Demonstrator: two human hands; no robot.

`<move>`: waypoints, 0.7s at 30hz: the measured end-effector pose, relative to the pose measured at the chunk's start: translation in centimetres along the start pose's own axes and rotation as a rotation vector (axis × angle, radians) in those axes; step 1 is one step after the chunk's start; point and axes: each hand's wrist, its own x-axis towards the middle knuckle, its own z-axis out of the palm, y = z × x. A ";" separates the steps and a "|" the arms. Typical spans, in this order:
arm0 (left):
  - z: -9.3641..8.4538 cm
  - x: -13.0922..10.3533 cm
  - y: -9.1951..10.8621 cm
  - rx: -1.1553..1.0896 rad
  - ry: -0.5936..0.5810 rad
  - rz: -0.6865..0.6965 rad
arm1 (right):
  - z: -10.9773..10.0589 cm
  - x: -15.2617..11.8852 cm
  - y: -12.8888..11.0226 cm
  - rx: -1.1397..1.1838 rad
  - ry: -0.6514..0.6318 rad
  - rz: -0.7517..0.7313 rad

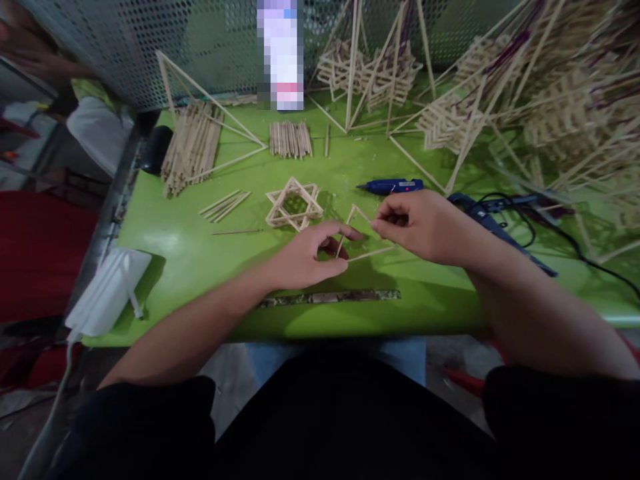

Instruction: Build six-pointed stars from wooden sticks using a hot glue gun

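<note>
A small triangle of thin wooden sticks is held low over the green table between my two hands. My left hand has its thumb and a finger at the triangle's left corner, with the index finger curved above. Closed in a pinch, my right hand grips its right side and hides that corner. Just beyond my left hand lies a six-pointed star of sticks. A blue pen-shaped tool with a small red light rests beyond my right hand.
Stick bundles and a shorter stick pile lie at the back. Loose sticks are on the left, near a white power bank-like block. Tall stick frames crowd the right. A black cable crosses there. A phone stands behind.
</note>
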 end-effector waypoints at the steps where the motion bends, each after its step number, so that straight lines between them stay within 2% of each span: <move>1: -0.1 0.0 -0.1 -0.024 -0.007 -0.008 | 0.1 0.1 0.0 0.017 -0.003 0.006; 7: -0.2 0.5 -1.3 -0.263 -0.032 -0.025 | 0.2 0.4 -0.2 0.103 -0.037 0.042; 11: -0.4 0.9 -2.2 -0.428 -0.130 -0.007 | 0.2 0.6 -0.3 0.155 -0.092 0.054; 15: -0.8 0.8 -1.9 -0.457 -0.187 -0.038 | 0.3 0.7 -0.3 0.211 -0.137 0.065; 21: -1.3 0.5 -1.1 -0.432 -0.166 -0.063 | 0.2 0.8 -0.5 0.340 -0.153 0.109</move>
